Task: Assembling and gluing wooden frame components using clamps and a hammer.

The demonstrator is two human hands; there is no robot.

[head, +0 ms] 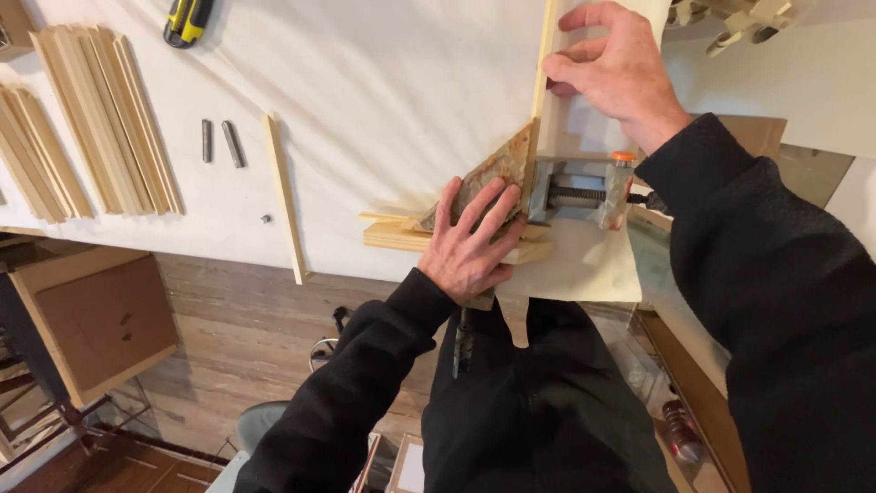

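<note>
Corner clamp (575, 194), grey metal with a threaded screw and an orange-capped handle, is sitting at the near edge of the white-covered workbench (383, 82), gripping a thin pale wood strip (545, 55) that is running away up the bench. It is looking heavy and rigid, unlikely to slide; the strip is looking light, slender and easily snapped, so it is best taken close to the clamp rather than at its far end. Left hand (470, 242) is pressing flat, fingers spread and closed on nothing, over a stained triangular block (497, 169) and the stacked wood pieces (392, 236) beneath it. Right hand (616, 68) is resting against the strip's upper part, fingers curled loosely beside it; whether they are pinching it cannot be told. Lying farther off are a loose strip (285, 196), bundled strips (100, 119), two small metal pins (219, 141) and a yellow-black tool (187, 20).
</note>
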